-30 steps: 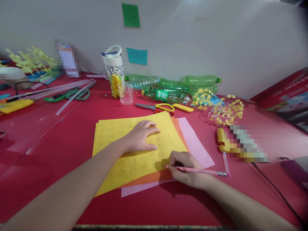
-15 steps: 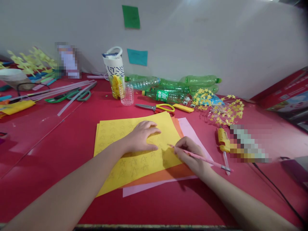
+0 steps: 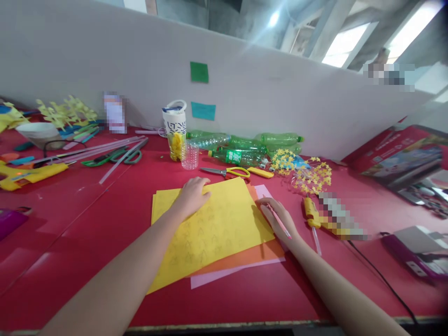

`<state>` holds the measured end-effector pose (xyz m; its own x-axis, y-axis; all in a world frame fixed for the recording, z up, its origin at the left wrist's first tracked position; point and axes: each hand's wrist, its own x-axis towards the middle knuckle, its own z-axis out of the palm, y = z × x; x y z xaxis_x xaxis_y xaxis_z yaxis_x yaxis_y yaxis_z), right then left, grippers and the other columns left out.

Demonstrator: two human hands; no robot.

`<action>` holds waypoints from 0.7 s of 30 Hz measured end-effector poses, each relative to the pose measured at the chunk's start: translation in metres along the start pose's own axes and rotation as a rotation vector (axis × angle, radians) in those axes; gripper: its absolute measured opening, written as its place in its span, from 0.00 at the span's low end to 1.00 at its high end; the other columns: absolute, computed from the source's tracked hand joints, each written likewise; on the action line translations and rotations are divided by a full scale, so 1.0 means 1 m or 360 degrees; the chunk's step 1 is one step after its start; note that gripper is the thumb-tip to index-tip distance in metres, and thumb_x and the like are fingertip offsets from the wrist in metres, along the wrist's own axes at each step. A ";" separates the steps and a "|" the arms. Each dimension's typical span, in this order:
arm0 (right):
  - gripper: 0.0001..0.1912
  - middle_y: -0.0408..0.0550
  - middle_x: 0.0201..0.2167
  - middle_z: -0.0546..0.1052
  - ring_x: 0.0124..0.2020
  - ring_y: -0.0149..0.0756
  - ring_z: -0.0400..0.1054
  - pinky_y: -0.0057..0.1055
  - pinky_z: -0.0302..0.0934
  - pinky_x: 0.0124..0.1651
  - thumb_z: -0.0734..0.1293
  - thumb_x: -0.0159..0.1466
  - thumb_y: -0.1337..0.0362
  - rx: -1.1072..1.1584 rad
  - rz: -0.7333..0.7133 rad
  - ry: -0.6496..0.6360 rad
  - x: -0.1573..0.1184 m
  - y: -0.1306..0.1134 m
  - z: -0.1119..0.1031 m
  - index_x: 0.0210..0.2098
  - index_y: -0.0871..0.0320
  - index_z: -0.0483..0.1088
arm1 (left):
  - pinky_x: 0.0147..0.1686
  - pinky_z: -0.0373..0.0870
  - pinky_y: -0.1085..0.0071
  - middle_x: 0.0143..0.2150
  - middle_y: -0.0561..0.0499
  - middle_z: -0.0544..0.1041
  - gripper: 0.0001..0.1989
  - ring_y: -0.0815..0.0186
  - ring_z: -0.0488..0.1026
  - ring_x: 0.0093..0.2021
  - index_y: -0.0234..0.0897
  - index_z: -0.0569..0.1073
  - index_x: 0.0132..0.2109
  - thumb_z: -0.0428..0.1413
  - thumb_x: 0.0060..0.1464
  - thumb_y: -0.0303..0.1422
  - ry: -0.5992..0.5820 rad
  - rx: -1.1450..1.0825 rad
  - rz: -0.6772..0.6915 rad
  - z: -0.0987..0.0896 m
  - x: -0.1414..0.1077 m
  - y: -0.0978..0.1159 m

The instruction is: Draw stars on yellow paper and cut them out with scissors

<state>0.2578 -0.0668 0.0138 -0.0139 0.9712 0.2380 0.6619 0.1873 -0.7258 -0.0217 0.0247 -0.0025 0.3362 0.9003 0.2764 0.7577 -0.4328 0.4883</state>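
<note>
Yellow paper (image 3: 224, 210): scissors (image 3: 223, 172) close behind, bottles (image 3: 250, 155) beyond, glue gun (image 3: 311, 212) right.

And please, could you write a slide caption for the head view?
Left hand on yellow paper with faint drawings, right hand holding a pink pencil.

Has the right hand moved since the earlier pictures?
Yes: the right hand has shifted rightward and away from the person, judged against the glue gun on its right.
</note>
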 end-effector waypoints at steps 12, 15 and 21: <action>0.14 0.41 0.18 0.67 0.21 0.33 0.62 0.29 0.58 0.27 0.57 0.63 0.57 0.0493 0.0102 -0.0084 0.036 -0.008 0.002 0.36 0.58 0.69 | 0.48 0.62 0.64 0.44 0.49 0.72 0.13 0.59 0.66 0.45 0.39 0.72 0.45 0.53 0.51 0.33 -0.0142 -0.0141 0.0305 0.005 -0.006 0.023; 0.07 0.41 0.19 0.69 0.21 0.31 0.63 0.27 0.57 0.26 0.63 0.56 0.62 0.0617 0.0120 -0.0211 0.046 -0.007 0.015 0.31 0.58 0.68 | 0.49 0.61 0.63 0.45 0.48 0.71 0.13 0.59 0.65 0.47 0.39 0.71 0.46 0.53 0.52 0.34 -0.0201 -0.0148 0.0368 0.004 -0.011 0.028; 0.04 0.37 0.18 0.63 0.17 0.26 0.55 0.23 0.47 0.20 0.64 0.54 0.64 0.0703 0.0154 -0.0188 0.043 0.004 0.026 0.27 0.57 0.64 | 0.54 0.57 0.58 0.54 0.47 0.65 0.14 0.57 0.60 0.54 0.43 0.70 0.50 0.50 0.57 0.34 -0.0279 -0.0051 0.0524 0.002 -0.021 0.042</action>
<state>0.2400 -0.0207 0.0044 -0.0703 0.9926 0.0993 0.2819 0.1152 -0.9525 0.0043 -0.0125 0.0110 0.6518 0.7054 0.2784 0.5759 -0.6993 0.4234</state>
